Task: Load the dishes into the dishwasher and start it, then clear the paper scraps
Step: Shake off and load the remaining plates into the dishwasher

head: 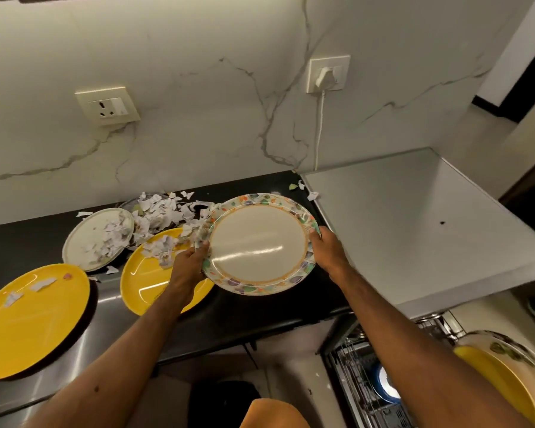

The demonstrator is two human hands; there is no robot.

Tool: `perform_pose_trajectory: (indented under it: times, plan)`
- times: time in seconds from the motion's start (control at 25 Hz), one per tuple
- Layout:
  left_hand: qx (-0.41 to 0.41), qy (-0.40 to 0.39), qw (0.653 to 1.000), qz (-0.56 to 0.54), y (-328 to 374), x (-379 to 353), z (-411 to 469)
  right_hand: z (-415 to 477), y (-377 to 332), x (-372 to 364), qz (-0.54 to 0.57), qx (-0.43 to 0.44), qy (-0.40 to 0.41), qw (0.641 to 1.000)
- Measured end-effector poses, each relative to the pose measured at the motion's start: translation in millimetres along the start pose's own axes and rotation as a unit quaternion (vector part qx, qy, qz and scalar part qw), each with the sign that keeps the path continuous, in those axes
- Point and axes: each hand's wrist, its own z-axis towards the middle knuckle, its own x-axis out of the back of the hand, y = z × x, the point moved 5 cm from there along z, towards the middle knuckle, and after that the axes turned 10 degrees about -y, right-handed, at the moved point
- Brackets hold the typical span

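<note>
Black counter (28, 239) — floral plate (257, 245) between left hand (189, 264) and right hand (326, 248)

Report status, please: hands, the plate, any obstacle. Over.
Left hand and right hand grip the floral plate, held above the counter. Dishwasher rack open, lower right. Paper scraps piled beside, not blocking.

You had no text to read: no word, label, brand or number showed legibly on the floral plate (258, 243) or the wall socket (108, 105).
</note>
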Motion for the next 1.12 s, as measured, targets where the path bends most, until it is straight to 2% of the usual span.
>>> perform_pose_trajectory:
  times: [0.2,0.56,0.68,0.84,1.12]
  plan:
    - [0.012,-0.065,0.997,0.044,-16,-65,-22,-29,43,60,-0.008,-0.010,0.026,1.000]
    - [0.051,-0.126,0.982,0.132,-74,-177,-86,-103,153,174,-0.013,-0.045,0.051,0.998]
    - [0.058,-0.132,0.979,0.143,-95,-207,-107,-125,186,198,-0.010,-0.048,0.058,0.997]
    - [0.064,-0.113,0.964,0.230,-118,-234,-125,-153,218,220,0.013,-0.066,0.053,0.996]
    - [0.066,-0.126,0.942,0.304,-131,-253,-135,-188,242,234,0.032,-0.081,0.065,0.994]
